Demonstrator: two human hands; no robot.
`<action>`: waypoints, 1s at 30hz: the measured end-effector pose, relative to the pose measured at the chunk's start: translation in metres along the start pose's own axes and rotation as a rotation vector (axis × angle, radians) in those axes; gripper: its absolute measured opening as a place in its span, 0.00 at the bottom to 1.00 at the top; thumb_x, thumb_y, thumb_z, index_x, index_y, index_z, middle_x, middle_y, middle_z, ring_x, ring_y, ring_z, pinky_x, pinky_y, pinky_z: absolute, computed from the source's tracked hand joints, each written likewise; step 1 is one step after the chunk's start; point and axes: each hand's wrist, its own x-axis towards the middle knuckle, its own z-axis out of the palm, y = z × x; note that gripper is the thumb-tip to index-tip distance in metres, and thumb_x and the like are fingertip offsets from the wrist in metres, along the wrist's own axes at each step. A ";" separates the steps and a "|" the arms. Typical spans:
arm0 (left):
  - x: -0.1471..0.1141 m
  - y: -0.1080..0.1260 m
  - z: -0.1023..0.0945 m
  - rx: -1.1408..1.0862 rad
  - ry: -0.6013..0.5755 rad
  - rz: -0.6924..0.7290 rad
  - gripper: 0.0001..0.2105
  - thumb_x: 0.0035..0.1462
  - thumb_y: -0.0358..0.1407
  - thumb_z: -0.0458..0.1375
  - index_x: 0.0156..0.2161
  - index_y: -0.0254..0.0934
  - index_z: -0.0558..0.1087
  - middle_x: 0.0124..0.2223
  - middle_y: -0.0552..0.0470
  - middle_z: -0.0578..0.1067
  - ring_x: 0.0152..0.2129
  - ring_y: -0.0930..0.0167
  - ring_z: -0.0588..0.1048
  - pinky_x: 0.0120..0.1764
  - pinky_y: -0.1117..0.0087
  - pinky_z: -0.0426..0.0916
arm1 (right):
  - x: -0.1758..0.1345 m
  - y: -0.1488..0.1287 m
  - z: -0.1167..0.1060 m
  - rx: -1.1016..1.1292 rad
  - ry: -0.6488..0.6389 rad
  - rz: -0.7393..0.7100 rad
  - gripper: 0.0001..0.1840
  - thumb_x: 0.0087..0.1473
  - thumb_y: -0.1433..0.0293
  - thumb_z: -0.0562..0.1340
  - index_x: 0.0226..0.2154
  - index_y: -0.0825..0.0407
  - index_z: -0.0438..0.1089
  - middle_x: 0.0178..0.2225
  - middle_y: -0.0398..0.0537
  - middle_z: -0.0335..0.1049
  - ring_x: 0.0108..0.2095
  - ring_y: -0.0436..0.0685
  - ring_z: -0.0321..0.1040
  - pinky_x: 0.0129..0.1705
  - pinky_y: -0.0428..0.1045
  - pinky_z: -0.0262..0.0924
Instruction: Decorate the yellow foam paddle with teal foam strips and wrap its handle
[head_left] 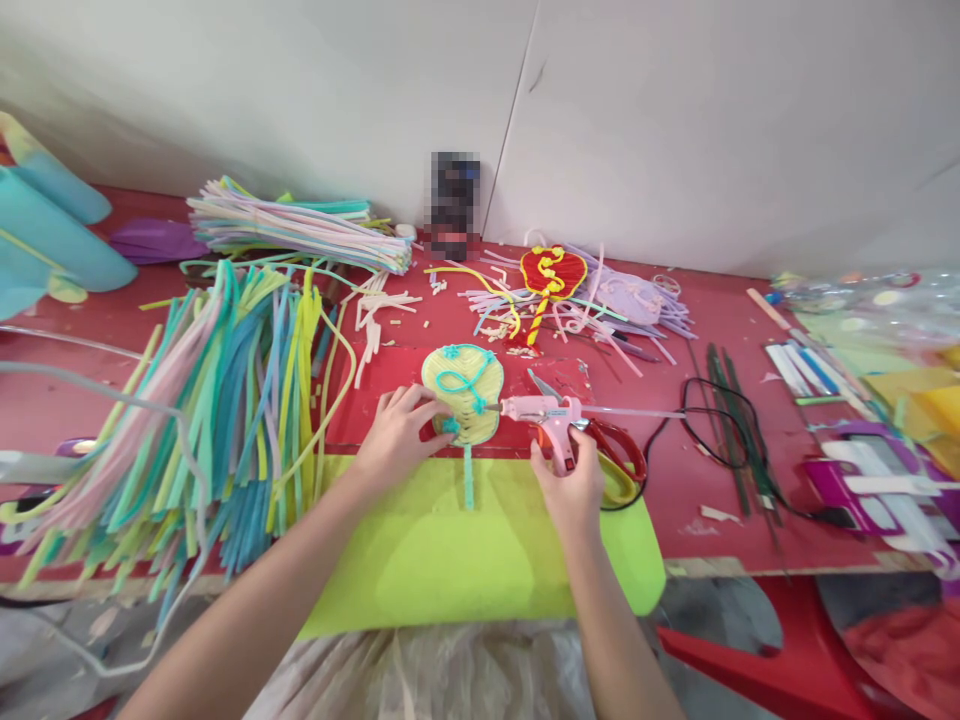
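A yellow fan of pipe cleaners [484, 372] lies on the table, with teal loops and small flowers on its face and a teal handle [469, 480] pointing toward me. My left hand [405, 428] pinches its left edge, beside a teal flower [450, 426]; the fingertips are partly hidden. My right hand [568, 485] is wrapped round the grip of a pink glue gun [544, 408]. The nozzle points left and reaches the fan's right side. From the gun's back sticks a clear glue stick [630, 411]. Red-handled scissors [626, 450] lie just behind the right hand.
Bundled pipe cleaners [247, 400] cover the left side, with another bundle [300, 228] behind. A red and yellow fan [553, 275] lies at the back on lilac pieces. A yellow-green board [480, 560] hangs over the front edge. A black cable [686, 400] curls at right.
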 end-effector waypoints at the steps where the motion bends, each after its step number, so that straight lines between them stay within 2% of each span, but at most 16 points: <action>1: 0.000 0.001 -0.001 0.008 0.006 0.000 0.11 0.52 0.41 0.59 0.41 0.44 0.73 0.44 0.51 0.69 0.41 0.65 0.66 0.47 0.58 0.58 | 0.000 0.000 0.000 -0.001 -0.003 0.003 0.26 0.44 0.57 0.63 0.42 0.56 0.64 0.34 0.53 0.70 0.27 0.54 0.67 0.27 0.49 0.64; 6: -0.001 0.004 -0.003 0.014 0.007 0.000 0.14 0.51 0.41 0.60 0.44 0.44 0.71 0.45 0.50 0.69 0.43 0.64 0.65 0.48 0.58 0.57 | -0.001 0.002 0.001 0.010 -0.006 0.002 0.26 0.44 0.58 0.63 0.43 0.56 0.64 0.35 0.54 0.70 0.28 0.54 0.67 0.28 0.49 0.65; 13: -0.002 -0.005 -0.005 -0.059 -0.030 0.023 0.18 0.50 0.41 0.60 0.48 0.45 0.70 0.48 0.49 0.68 0.46 0.63 0.65 0.51 0.56 0.56 | 0.002 -0.002 0.000 0.044 0.017 0.039 0.26 0.44 0.57 0.63 0.42 0.56 0.64 0.33 0.53 0.70 0.26 0.53 0.66 0.28 0.49 0.65; 16: -0.003 -0.011 -0.005 -0.082 0.015 0.020 0.15 0.53 0.39 0.57 0.48 0.44 0.70 0.47 0.49 0.70 0.45 0.64 0.66 0.50 0.56 0.58 | 0.002 -0.001 0.000 0.047 0.038 0.041 0.26 0.44 0.57 0.63 0.42 0.56 0.64 0.34 0.53 0.70 0.27 0.54 0.66 0.29 0.50 0.64; 19: -0.004 -0.017 -0.002 -0.131 0.094 0.024 0.12 0.58 0.35 0.50 0.45 0.42 0.72 0.43 0.48 0.71 0.42 0.67 0.69 0.48 0.60 0.61 | 0.000 0.002 0.001 0.070 0.040 0.036 0.27 0.44 0.57 0.62 0.43 0.56 0.64 0.35 0.53 0.69 0.29 0.55 0.66 0.32 0.50 0.64; 22: -0.004 -0.021 0.000 -0.173 0.162 0.056 0.11 0.59 0.34 0.49 0.41 0.39 0.73 0.40 0.48 0.72 0.39 0.69 0.70 0.45 0.64 0.64 | -0.002 0.004 0.002 0.109 0.048 0.031 0.27 0.45 0.57 0.62 0.44 0.56 0.63 0.36 0.53 0.69 0.30 0.54 0.66 0.34 0.50 0.63; 27: -0.007 -0.018 -0.005 -0.154 0.162 0.110 0.11 0.58 0.36 0.50 0.40 0.39 0.74 0.40 0.48 0.71 0.39 0.69 0.69 0.47 0.63 0.64 | -0.001 0.001 -0.002 0.137 0.052 0.066 0.28 0.44 0.55 0.61 0.43 0.56 0.63 0.33 0.50 0.69 0.28 0.53 0.63 0.33 0.49 0.61; 30: -0.011 -0.014 -0.008 -0.170 0.108 0.144 0.10 0.56 0.38 0.53 0.40 0.38 0.74 0.40 0.48 0.71 0.40 0.69 0.70 0.47 0.64 0.64 | -0.001 -0.001 -0.005 0.147 0.050 0.077 0.28 0.44 0.54 0.61 0.42 0.57 0.63 0.31 0.49 0.68 0.27 0.53 0.63 0.33 0.49 0.60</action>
